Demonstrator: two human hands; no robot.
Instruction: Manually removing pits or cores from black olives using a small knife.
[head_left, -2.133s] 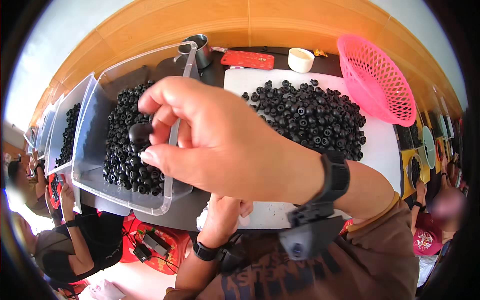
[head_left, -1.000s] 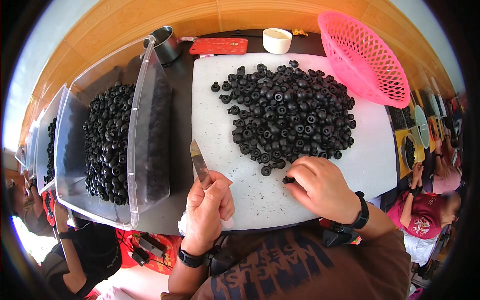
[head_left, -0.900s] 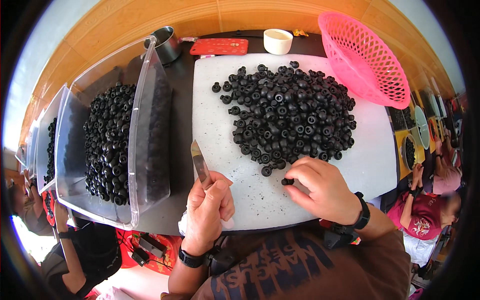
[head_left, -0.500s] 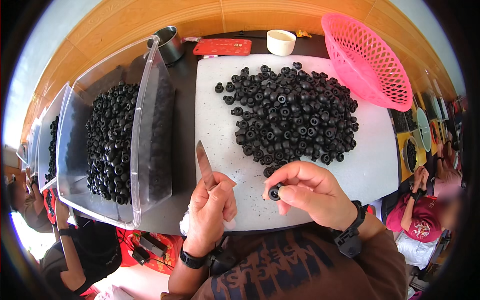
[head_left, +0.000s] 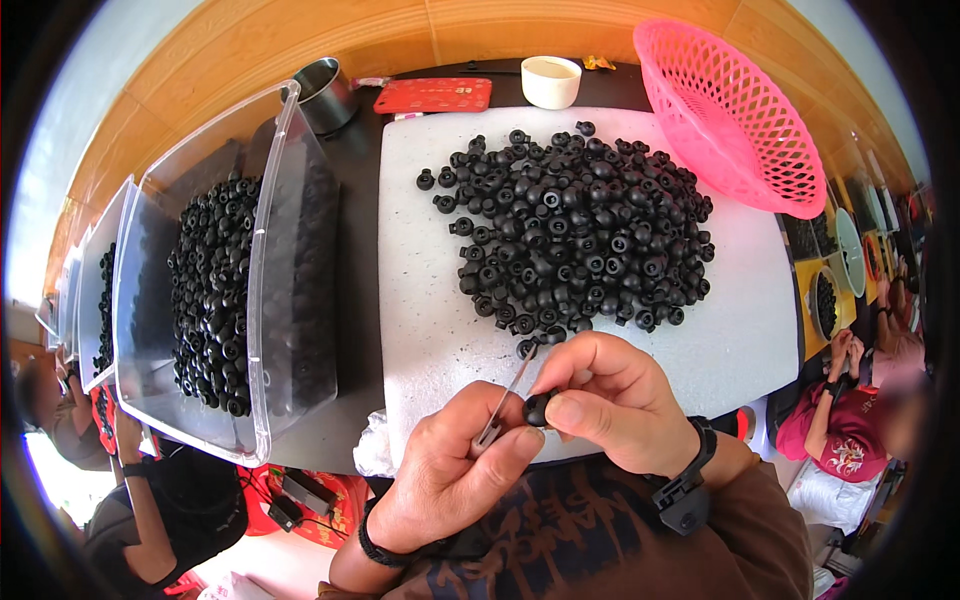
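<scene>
My left hand [head_left: 462,468] is closed around a small knife [head_left: 503,410], its thin blade angled up and to the right. Between the thumb and fingers of my right hand [head_left: 615,405] is a small round black part [head_left: 537,409] with a hole in it. The knife lies right beside this part; I cannot tell whether the blade touches it. Just beyond my hands a large heap of similar black parts [head_left: 575,230] covers much of a white foam sheet [head_left: 740,330]. Dark specks dot the sheet near my left hand.
A clear plastic bin [head_left: 262,300] full of black parts stands at left. A pink basket [head_left: 735,120] leans at the far right. Along the back are a white cup [head_left: 550,84], a red flat case [head_left: 433,95] and a metal mug [head_left: 326,96]. Co-workers sit at both sides.
My left hand has moved right and tipped the knife from upright toward the part in my right hand. The two hands are now close together. The view has shifted slightly.
</scene>
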